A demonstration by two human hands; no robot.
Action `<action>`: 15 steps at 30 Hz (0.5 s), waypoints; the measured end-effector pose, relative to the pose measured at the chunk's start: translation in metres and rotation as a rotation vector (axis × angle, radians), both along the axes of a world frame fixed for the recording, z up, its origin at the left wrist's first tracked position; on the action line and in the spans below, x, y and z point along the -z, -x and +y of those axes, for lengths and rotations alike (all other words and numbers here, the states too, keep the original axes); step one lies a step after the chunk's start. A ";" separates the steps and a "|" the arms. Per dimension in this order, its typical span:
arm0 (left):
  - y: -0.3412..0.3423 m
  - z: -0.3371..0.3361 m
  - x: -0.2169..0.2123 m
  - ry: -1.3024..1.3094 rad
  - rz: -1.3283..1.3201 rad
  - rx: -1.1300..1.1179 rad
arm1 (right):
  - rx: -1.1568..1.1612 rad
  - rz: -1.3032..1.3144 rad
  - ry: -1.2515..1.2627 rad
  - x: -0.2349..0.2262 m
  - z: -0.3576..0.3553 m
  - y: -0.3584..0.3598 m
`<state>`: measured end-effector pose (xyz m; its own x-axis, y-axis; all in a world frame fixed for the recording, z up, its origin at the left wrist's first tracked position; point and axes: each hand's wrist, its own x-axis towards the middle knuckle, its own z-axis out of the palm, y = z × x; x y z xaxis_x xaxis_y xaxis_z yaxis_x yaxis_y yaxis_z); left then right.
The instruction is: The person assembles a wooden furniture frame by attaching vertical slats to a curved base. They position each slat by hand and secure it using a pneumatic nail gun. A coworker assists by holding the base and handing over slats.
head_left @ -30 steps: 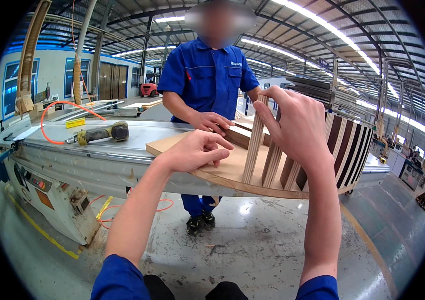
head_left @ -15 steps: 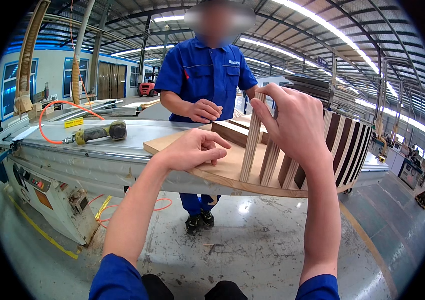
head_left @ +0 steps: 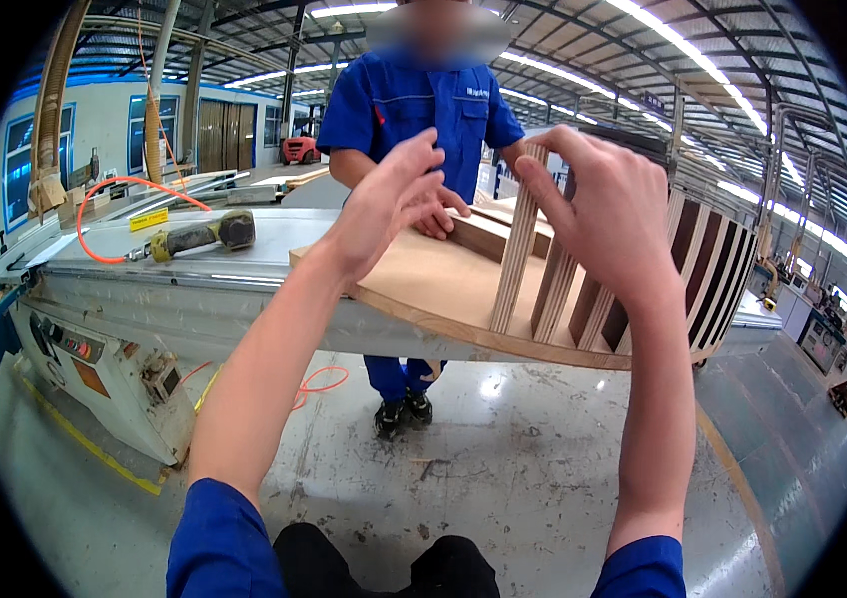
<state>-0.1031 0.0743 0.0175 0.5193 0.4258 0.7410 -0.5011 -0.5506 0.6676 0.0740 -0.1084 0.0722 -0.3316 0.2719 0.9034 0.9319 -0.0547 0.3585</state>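
My right hand (head_left: pixel 615 214) grips the top of an upright plywood strip (head_left: pixel 517 264) between thumb and fingers. The strip's lower end meets the curved edge of a flat wooden board (head_left: pixel 433 284). Beside it, more upright strips (head_left: pixel 551 289) stand in a row along that edge, bending away to the right in light and dark stripes. My left hand (head_left: pixel 384 211) is raised over the board's left part, fingers apart and holding nothing. Behind the strips, brown wooden blocks (head_left: pixel 478 236) lie on the board, partly hidden by my right hand and the strip.
A person in blue (head_left: pixel 419 115) stands across the table, one hand (head_left: pixel 435 216) by the blocks. On the metal machine table (head_left: pixel 274 234) lie a yellow-black air tool (head_left: pixel 202 236) with an orange hose (head_left: pixel 83 221) and a yellow label (head_left: pixel 149 220). A control box (head_left: pixel 95 369) is below left.
My left hand has lifted and its fingers have spread. The co-worker's hand has come down to the blocks. My right hand keeps its hold on the plywood strip.
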 end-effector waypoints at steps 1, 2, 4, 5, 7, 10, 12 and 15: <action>0.000 -0.007 -0.005 -0.045 0.008 -0.024 | 0.033 0.012 0.016 0.000 -0.002 0.001; 0.003 -0.014 -0.007 -0.077 -0.011 0.018 | 0.036 0.013 0.021 -0.001 -0.003 0.000; 0.008 -0.023 -0.012 -0.149 -0.047 0.093 | 0.035 0.014 0.021 -0.001 -0.003 -0.001; 0.007 -0.023 -0.009 -0.141 -0.097 0.085 | 0.017 0.006 0.002 0.000 -0.001 -0.001; 0.011 -0.016 -0.007 -0.221 0.162 -0.041 | -0.002 -0.026 -0.021 0.000 0.002 -0.004; -0.001 -0.006 0.007 -0.307 0.193 -0.184 | 0.012 0.003 0.003 -0.001 -0.004 0.001; -0.003 0.001 0.016 -0.456 0.294 -0.452 | 0.037 0.022 0.027 0.000 -0.006 0.003; 0.001 -0.001 0.023 -0.437 0.484 -0.547 | 0.032 0.021 0.025 -0.002 -0.002 0.002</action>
